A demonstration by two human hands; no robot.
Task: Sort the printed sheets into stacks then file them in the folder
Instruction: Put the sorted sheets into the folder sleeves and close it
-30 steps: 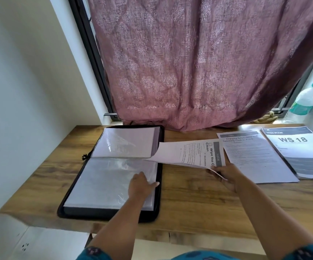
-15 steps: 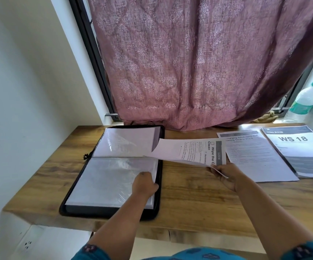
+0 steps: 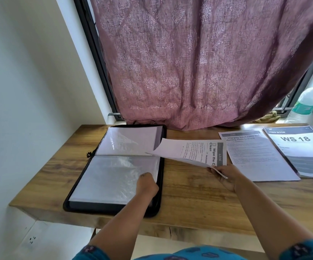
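Observation:
A black zip folder [image 3: 88, 207] lies open on the left of the wooden desk, its clear plastic sleeves [image 3: 114, 179] showing. My left hand [image 3: 146, 186] sits at the right edge of the near sleeve, fingers curled onto the sleeve's edge. My right hand [image 3: 225, 176] pinches a few printed sheets [image 3: 189, 151] headed "Wipe the C... Clean", held just above the desk with their far corner over the folder's right rim. Two stacks lie to the right: one headed "Charging Small Items" [image 3: 255, 158], one marked "WS 18" [image 3: 302, 147].
A mauve curtain [image 3: 198, 62] hangs down to the back of the desk [image 3: 198, 199]. A plastic water bottle [image 3: 308, 100] stands on the sill at the far right. A white wall closes the left side.
My left hand went from lying flat on the sleeve to curling its fingers at the sleeve's right edge. The sheets in my right hand shifted slightly toward the folder.

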